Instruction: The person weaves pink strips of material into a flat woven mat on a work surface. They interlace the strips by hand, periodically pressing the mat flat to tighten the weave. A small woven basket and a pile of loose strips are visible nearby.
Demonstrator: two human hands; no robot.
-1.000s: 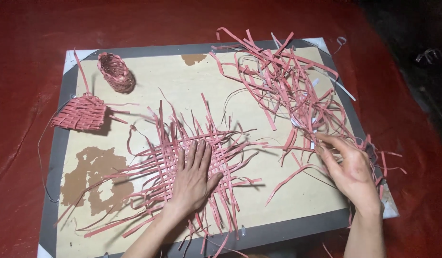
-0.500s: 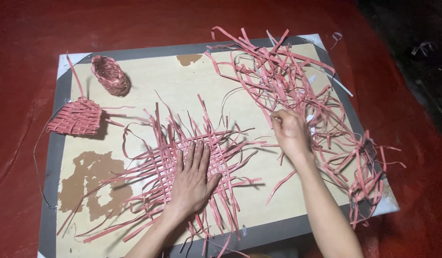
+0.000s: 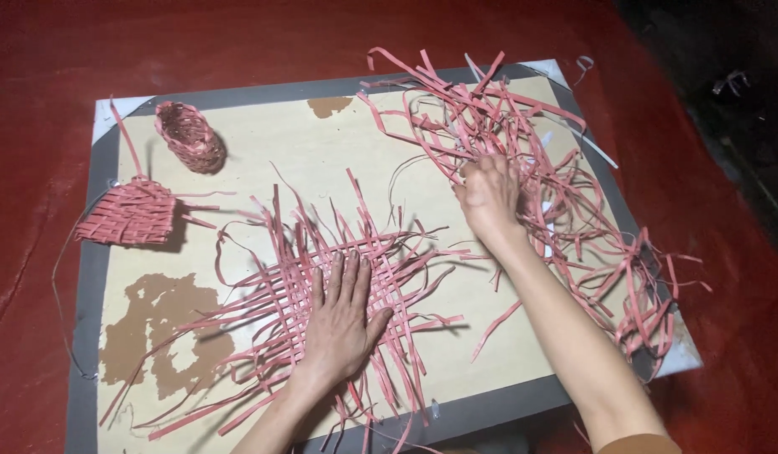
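My left hand (image 3: 342, 315) lies flat, fingers spread, pressing down on a half-woven mat of pink strips (image 3: 321, 277) in the middle of a pale board (image 3: 263, 160). My right hand (image 3: 488, 195) reaches forward into a loose tangle of pink strips (image 3: 532, 143) at the board's far right, its fingers curled closed around some of those strips. The fingertips are hidden among the strips.
A small woven pink basket (image 3: 189, 136) lies on its side at the board's far left. A flat woven pink piece (image 3: 128, 212) lies at the left edge. The board has a grey border (image 3: 94, 277) with torn brown patches, and rests on a red floor (image 3: 36, 84).
My right hand has moved from the board's near right edge up and left into the loose strip pile. My left hand has stayed flat on the woven mat.
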